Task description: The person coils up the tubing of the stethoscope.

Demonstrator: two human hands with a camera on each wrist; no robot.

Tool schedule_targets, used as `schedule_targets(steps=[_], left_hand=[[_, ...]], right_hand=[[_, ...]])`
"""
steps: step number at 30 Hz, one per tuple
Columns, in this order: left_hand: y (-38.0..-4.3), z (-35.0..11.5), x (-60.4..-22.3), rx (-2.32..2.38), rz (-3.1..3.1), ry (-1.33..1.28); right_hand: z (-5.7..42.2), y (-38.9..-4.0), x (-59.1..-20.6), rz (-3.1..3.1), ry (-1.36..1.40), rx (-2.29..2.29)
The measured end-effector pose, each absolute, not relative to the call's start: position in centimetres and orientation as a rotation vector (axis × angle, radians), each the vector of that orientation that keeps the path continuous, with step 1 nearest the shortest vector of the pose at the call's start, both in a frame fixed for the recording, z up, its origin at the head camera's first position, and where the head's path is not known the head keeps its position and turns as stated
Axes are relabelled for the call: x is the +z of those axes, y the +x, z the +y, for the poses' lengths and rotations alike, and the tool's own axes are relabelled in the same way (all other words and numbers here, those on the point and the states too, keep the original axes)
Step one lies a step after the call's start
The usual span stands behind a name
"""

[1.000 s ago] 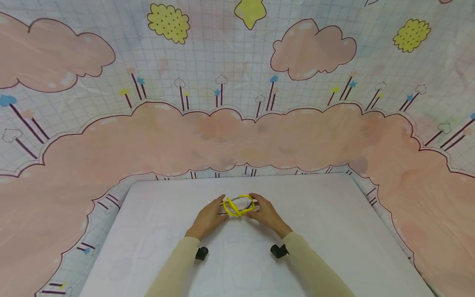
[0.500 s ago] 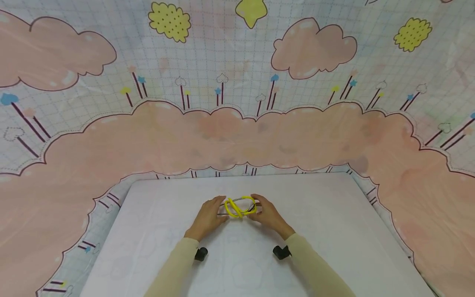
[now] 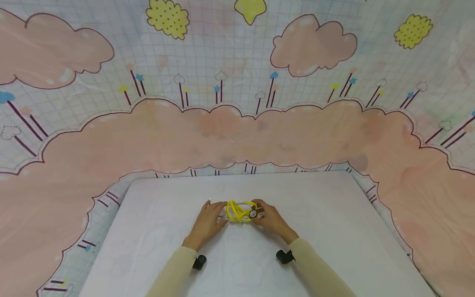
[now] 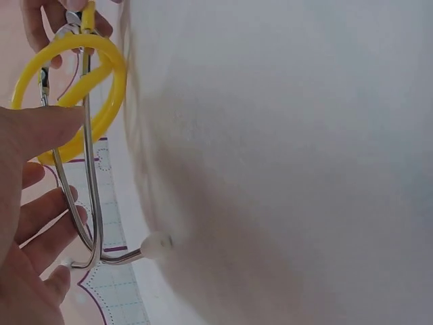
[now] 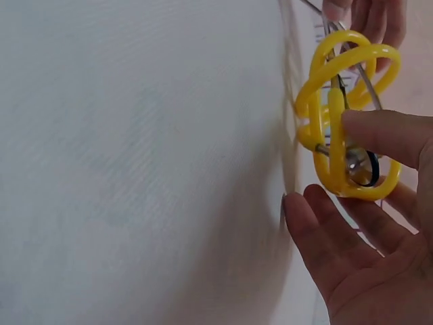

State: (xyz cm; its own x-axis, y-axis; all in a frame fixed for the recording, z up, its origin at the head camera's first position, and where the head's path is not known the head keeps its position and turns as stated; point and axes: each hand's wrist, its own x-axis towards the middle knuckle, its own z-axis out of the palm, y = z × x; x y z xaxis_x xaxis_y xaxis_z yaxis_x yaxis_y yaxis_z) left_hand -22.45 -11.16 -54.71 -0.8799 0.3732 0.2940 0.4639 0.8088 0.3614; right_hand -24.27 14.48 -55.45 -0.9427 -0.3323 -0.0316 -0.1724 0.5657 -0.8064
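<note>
A stethoscope with yellow tubing (image 3: 229, 211) wound into a loose bundle is held between both hands over the white table. My left hand (image 3: 208, 220) grips its metal ear tubes (image 4: 93, 196), the thumb lying across them in the left wrist view. A pale ear tip (image 4: 159, 245) sticks out beyond the fingers. My right hand (image 3: 275, 222) holds the other end of the bundle, thumb over the yellow loops (image 5: 336, 128). In the head view the round chest piece (image 3: 253, 213) shows beside the right fingertips. Some right fingers are spread below the loops in the right wrist view.
Beneath the hands is a white table (image 3: 315, 247) with a rounded far edge. A patterned cloth (image 3: 237, 136) with pink clouds hangs behind and around it. A black wrist device (image 3: 199, 262) sits at the left sleeve, and another black device (image 3: 285, 257) at the right.
Both hands and the stethoscope have shifted slightly lower in the head view, the right hand also a little right. The bundle has turned so the chest piece faces the camera; a left finger has lifted.
</note>
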Motion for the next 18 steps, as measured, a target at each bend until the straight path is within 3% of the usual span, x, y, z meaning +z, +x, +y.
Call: schedule_targets(steps=[18], left_hand=[[-21.5, -11.4, -52.6, -0.625, -2.584, -0.665]], right_hand=[[14.8, -23.9, -53.7, 2.619, -0.502, -1.172]])
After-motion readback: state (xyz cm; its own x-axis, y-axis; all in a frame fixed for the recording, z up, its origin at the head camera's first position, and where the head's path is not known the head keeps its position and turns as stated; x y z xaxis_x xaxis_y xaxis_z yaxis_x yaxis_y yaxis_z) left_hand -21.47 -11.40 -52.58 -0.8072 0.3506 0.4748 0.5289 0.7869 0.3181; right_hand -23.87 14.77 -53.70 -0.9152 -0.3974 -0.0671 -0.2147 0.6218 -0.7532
